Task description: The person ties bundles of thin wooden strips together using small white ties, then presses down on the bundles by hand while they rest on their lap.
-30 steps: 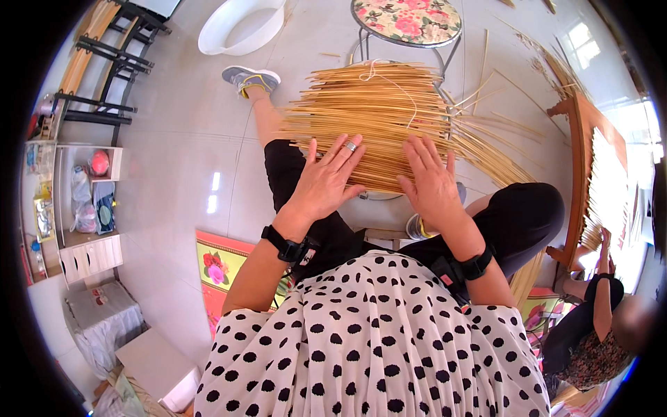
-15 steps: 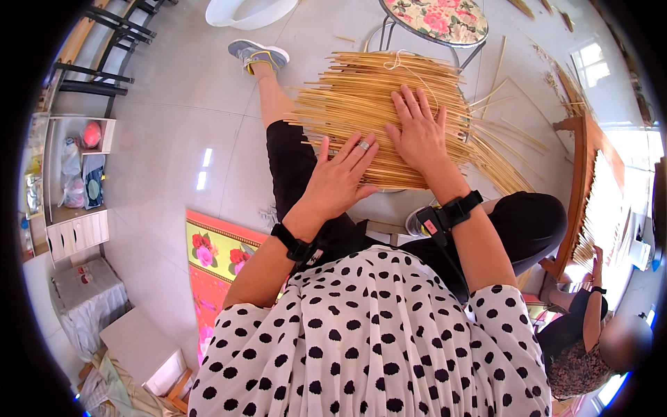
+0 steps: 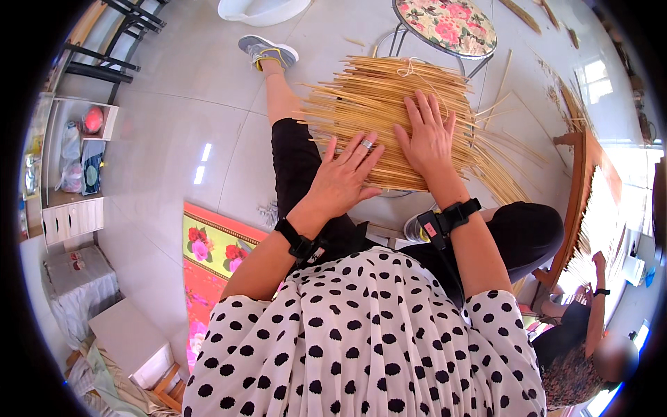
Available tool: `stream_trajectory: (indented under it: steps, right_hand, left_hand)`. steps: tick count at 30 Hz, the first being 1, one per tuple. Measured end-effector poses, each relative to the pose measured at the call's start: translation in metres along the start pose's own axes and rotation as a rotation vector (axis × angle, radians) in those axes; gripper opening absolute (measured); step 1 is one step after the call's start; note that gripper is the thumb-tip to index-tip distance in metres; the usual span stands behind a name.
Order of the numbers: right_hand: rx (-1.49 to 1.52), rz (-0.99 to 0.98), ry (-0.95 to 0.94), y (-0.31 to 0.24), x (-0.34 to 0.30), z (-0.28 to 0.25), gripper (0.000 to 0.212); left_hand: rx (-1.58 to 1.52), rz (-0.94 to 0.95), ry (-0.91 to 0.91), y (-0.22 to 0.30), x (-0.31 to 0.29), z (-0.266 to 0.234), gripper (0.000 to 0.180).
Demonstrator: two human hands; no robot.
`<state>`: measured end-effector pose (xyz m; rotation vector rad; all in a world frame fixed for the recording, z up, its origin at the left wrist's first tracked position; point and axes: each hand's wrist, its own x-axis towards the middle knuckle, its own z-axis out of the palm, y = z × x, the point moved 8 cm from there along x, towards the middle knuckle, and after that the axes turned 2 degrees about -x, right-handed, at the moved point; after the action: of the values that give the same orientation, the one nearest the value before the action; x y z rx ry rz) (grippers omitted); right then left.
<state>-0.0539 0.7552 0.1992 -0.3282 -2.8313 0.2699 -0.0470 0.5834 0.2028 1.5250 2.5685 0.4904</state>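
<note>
A mat of golden straw stalks [image 3: 375, 87], laid side by side with uneven ends, spreads in front of me at knee height. My left hand [image 3: 342, 175], with a ring on one finger, lies flat on its near left part, fingers stretched out. Farther up and to the right, my right hand [image 3: 428, 135] rests flat on the stalks with its fingers spread. A white string [image 3: 410, 67] lies loosely over the far right part of the mat. Longer loose stalks [image 3: 504, 174] stick out to the right. What supports the mat is mostly hidden beneath it.
A round stool with a flowered seat [image 3: 448, 26] stands just beyond the mat. A white basin [image 3: 260, 10] is at the far left. Stalks lie scattered on the tiled floor. At the right, another person [image 3: 573, 333] works at a wooden frame [image 3: 580, 201]. A flowered red mat [image 3: 208, 257] lies left.
The view has shifted slightly, so the scene sits a little lower and to the right. Both hands stay flat on the stalks. The other person's hand has moved slightly.
</note>
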Motion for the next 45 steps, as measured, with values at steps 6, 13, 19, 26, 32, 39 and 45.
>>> stream_trajectory:
  steps: [6,13,19,26,32,39,45]
  right_hand:
    - [0.050,-0.118,0.109,-0.006,-0.004,-0.016,0.051]
    - [0.174,-0.151,-0.010,-0.021,-0.035,-0.039,0.053]
    - [0.066,-0.071,-0.209,-0.028,-0.059,-0.023,0.067]
    - [0.043,0.003,-0.250,-0.025,-0.070,-0.014,0.073]
    - [0.057,0.016,-0.263,-0.025,-0.069,-0.017,0.070]
    - [0.074,0.014,-0.164,-0.021,-0.033,-0.028,0.068]
    - [-0.039,0.206,-0.179,0.005,-0.016,-0.002,0.071]
  left_hand:
    - [-0.029,-0.064,0.036,-0.003,0.007,-0.005,0.086]
    - [0.000,-0.104,0.090,-0.012,0.025,-0.028,0.077]
    - [0.120,-0.097,0.159,-0.032,0.061,-0.027,0.079]
    - [0.106,-0.159,0.048,-0.034,0.052,-0.002,0.085]
    - [0.080,-0.149,0.074,-0.033,0.052,-0.004,0.086]
    - [0.079,-0.141,0.101,-0.031,0.052,-0.008,0.084]
    - [0.106,-0.150,0.074,-0.031,0.053,-0.006,0.085]
